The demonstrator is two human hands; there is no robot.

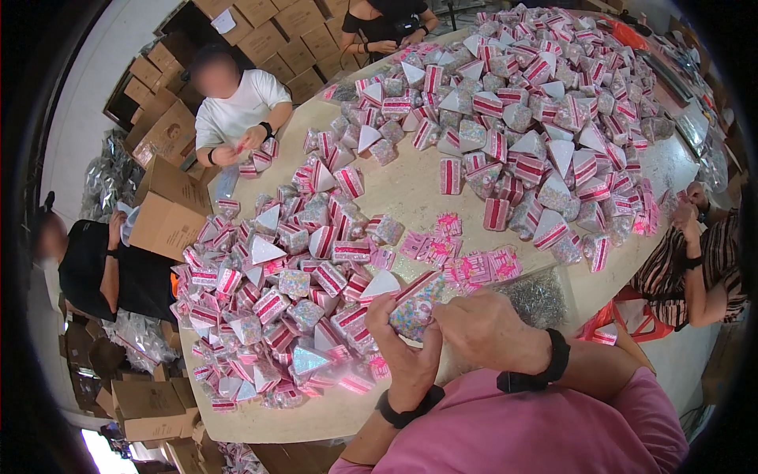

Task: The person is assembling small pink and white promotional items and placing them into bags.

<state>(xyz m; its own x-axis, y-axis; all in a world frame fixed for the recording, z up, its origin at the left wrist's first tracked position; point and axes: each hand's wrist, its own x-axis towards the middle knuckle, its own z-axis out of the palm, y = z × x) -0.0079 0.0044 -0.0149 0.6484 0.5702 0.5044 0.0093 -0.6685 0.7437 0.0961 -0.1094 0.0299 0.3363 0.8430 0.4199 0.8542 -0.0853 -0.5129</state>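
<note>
My left hand (407, 336) is wrapped round a cake-slice-shaped piece (418, 310) with a multicoloured sprinkle face and a pink striped side. At its right edge my right hand (493, 328) is closed, its fingertips pressed together against the piece. Whatever the right fingertips pinch is too small or hidden to name. Just beyond my hands lie pink printed tags (489, 267) in a loose stack. Similar cake-slice pieces (272, 304), striped in pink and white, heap up on the left, close to my left hand.
A shallow clear tray of small metallic bits (541, 304) sits right of my hands. A larger heap of slices (553, 134) covers the table's (407, 178) far right. Co-workers stand or sit around its edge. Cardboard boxes (170, 209) are stacked on the left and behind.
</note>
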